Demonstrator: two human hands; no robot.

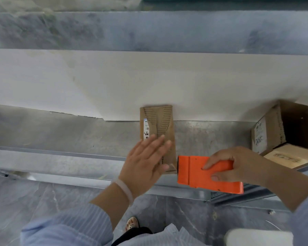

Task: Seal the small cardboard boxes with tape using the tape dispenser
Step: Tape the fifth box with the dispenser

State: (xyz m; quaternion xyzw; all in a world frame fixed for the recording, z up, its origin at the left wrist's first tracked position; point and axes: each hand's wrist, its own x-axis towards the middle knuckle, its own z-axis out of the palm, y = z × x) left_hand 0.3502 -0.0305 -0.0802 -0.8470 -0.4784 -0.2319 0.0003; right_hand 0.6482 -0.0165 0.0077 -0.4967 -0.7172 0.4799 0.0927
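While the grey worktop point(60, 132) carries an open carton point(292, 125) at right, the small box point(160, 121) by its front edge seems barely begun: the tape dispenser point(203, 174), gripped by the right hand point(238, 164), meets its near end, with the left hand point(146, 160) flat on top.

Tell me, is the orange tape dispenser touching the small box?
Cannot tell. The head view shows the tape dispenser meeting the small box at its near corner, yet it may hover above it.
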